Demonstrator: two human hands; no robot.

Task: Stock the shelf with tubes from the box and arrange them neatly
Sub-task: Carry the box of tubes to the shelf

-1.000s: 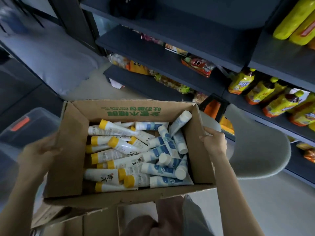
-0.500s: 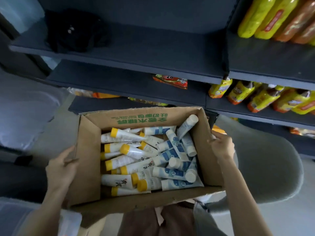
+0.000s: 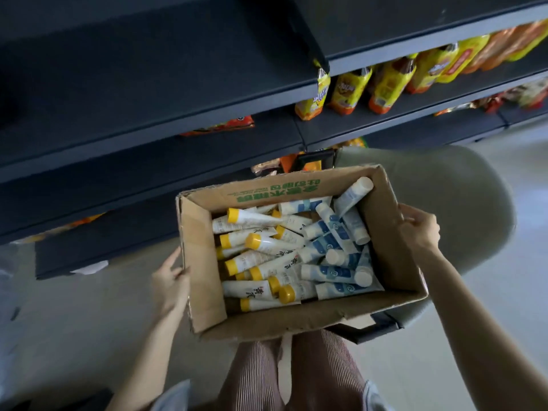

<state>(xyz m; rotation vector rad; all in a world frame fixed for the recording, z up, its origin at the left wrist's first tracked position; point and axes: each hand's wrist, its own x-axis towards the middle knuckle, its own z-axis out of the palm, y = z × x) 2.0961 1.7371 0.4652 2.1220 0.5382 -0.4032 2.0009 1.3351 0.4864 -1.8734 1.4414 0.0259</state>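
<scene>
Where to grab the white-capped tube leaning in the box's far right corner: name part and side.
Pinch the tube on its body just below the white cap, coming from above and the left. It leans cap-up in the box corner, above the pile; walls block the other sides.

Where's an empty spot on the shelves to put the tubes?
The wide dark shelf up on the left is bare, bordered on its right by the yellow bottles. The shelf below has room left of the orange packet. The right-hand shelves are crowded, and so is the box of tubes.
</scene>
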